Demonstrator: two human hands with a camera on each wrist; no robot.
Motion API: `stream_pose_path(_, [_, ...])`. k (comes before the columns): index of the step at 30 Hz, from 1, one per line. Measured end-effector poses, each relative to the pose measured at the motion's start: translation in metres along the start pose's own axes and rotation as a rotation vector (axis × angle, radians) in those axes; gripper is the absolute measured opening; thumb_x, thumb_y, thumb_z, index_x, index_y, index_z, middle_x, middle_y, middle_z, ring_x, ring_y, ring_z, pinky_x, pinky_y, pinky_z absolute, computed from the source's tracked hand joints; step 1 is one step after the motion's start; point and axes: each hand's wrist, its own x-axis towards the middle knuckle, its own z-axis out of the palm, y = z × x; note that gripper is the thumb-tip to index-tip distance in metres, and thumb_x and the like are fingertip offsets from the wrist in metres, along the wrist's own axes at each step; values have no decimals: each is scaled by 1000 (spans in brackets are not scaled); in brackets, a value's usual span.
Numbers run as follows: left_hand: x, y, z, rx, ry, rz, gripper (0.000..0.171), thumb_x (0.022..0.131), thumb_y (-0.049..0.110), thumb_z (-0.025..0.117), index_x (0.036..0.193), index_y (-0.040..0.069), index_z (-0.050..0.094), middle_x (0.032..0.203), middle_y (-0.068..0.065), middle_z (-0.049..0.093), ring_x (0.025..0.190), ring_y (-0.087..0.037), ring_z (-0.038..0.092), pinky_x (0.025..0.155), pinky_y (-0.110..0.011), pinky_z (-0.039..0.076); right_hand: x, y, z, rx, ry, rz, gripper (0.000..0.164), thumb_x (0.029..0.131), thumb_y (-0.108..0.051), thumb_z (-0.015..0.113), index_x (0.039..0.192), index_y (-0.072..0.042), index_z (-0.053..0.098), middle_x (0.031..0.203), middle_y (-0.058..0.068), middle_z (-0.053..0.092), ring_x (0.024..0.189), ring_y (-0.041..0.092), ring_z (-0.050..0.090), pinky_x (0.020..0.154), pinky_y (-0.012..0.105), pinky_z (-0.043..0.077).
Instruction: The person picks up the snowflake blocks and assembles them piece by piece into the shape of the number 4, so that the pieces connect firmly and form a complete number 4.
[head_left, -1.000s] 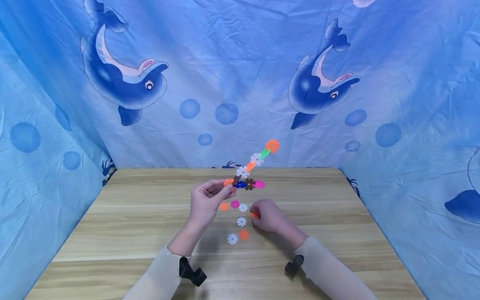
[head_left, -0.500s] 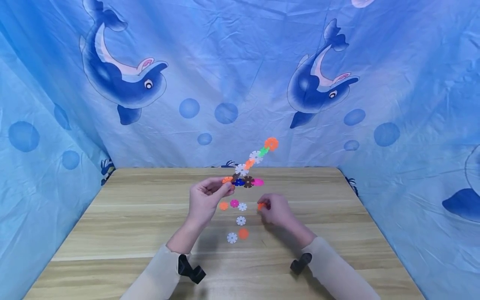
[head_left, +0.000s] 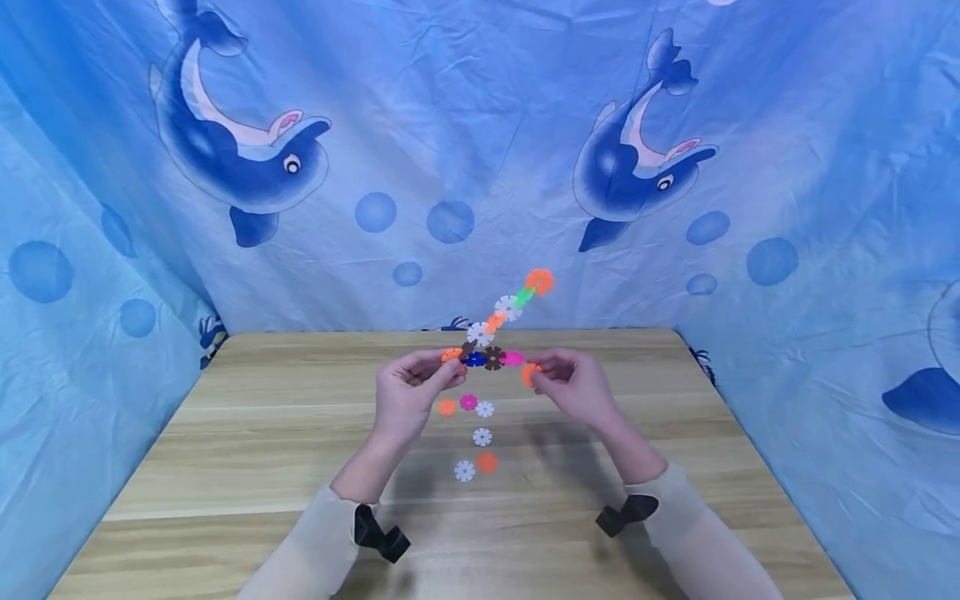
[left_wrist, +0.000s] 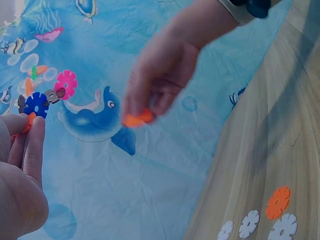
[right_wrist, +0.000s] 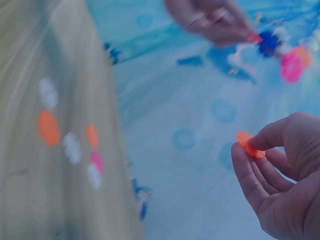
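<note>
My left hand (head_left: 408,396) pinches the orange end of a joined chain of notched plastic discs, held above the table. From that end one row runs right through a blue disc (left_wrist: 36,105) and a brown disc (head_left: 493,358) to a pink disc (head_left: 513,358). Another branch slants up and right through white discs (head_left: 480,335), orange and green (head_left: 524,297) to an orange disc (head_left: 539,282) at the tip. Between thumb and fingers my right hand (head_left: 581,387) pinches a loose orange disc (right_wrist: 250,145), close to the pink disc but apparently apart from it.
Several loose discs lie on the wooden table (head_left: 300,467) below my hands: white discs (head_left: 482,437), orange discs (head_left: 487,462) and a pink one (head_left: 468,402). Blue cloth (head_left: 465,125) printed with dolphins hangs behind the table and at both sides.
My right hand has lifted from low over the table, up and to the right, bringing its orange disc beside the chain's pink end. My left hand holds the chain almost in place.
</note>
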Motion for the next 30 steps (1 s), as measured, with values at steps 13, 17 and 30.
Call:
stream_pose_path(13, [3, 7, 0, -9, 6, 14, 19, 95, -7, 73, 99, 10, 80, 93, 1, 83, 84, -13, 81, 82, -34, 68, -16, -46, -6, 228, 93, -109, 24, 96, -1, 76, 120, 3, 75, 100, 3, 80, 84, 12, 77, 80, 28, 68])
stream_pose_path(17, [1, 7, -1, -3, 4, 19, 16, 95, -7, 73, 100, 6, 80, 92, 1, 83, 84, -13, 81, 81, -34, 68, -20, -47, -5, 213, 117, -163, 23, 97, -2, 75, 120, 0, 76, 96, -3, 78, 83, 12, 76, 77, 26, 67])
stream_pose_path(30, [-3, 1, -1, 24, -11, -8, 18, 95, -6, 73, 110, -16, 72, 90, 2, 83, 84, -12, 81, 81, -34, 68, -22, -51, -1, 152, 98, -216, 24, 96, -3, 76, 120, 1, 77, 104, 24, 78, 78, 8, 72, 63, 20, 59])
